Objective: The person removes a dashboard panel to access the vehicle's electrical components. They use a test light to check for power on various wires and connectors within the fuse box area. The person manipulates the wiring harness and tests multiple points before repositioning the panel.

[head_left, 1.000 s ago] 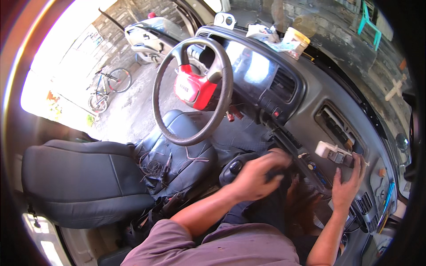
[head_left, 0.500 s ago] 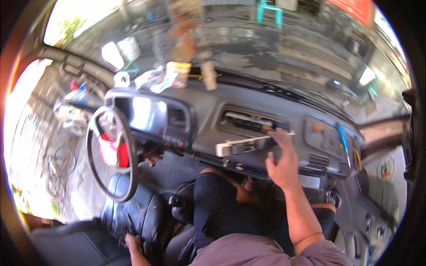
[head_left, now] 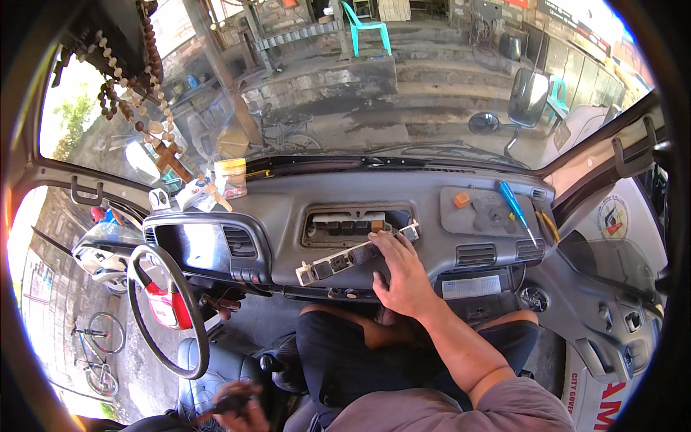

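Strip (head_left: pixel 335 265): one, pale with dark blocks, aslant before one dash opening (head_left: pixel 360 207). Right hand (head_left: pixel 409 279): one, fingertips on the strip's right end, thumb spread wide, seemingly to steady it. Left hand (head_left: pixel 248 412): one, blurred, low by the seat (head_left: pixel 196 369); grip cannot be told. Screwdriver (head_left: pixel 512 200): one, on the dash's right, perhaps for easy reach. Orange block (head_left: pixel 461 200): one, beside it. Tub (head_left: pixel 231 186): one. Teal chairs (head_left: pixel 368 30): two, outside.

Head camera: worn on the head, looking forward and down
Dashboard (head_left: pixel 288 209): near, ahead
Teal chair (head_left: pixel 369 26): farther off
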The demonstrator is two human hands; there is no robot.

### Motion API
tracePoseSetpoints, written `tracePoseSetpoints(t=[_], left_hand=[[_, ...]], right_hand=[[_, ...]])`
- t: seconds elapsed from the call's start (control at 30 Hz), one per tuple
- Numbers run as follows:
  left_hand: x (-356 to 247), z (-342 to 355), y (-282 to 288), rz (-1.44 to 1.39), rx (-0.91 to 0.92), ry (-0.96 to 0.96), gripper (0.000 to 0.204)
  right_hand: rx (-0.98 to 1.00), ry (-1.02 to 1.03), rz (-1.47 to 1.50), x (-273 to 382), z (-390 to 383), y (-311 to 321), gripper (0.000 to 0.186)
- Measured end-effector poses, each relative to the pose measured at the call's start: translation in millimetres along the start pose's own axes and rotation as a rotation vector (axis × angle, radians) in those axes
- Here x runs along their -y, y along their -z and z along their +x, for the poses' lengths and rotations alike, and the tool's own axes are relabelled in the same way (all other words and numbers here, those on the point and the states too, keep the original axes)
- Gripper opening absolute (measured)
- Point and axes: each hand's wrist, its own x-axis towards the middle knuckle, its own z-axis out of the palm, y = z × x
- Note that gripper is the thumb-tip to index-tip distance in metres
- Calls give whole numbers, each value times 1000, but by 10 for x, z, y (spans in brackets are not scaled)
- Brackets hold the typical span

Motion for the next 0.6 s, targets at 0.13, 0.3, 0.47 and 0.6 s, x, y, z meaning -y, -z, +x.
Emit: tracePoseSetpoints(t=[0.13, 0.3, 0.47, 0.6], left_hand=[[-368, 1009, -852, 181, 465, -331, 38], [-453, 1580, -1668, 164, 602, -351, 41], [-474, 1504, -1774, 100, 615, -268, 41], [-459, 1448, -1778, 146, 576, -291, 44]], right_hand=[[22, 13, 13, -24, -34, 38, 83], [76, 0, -4, -64, -87, 38, 81], [-280, 225, 26, 131, -270, -71, 76], [-34, 412, 53, 311, -366, -60, 57]])
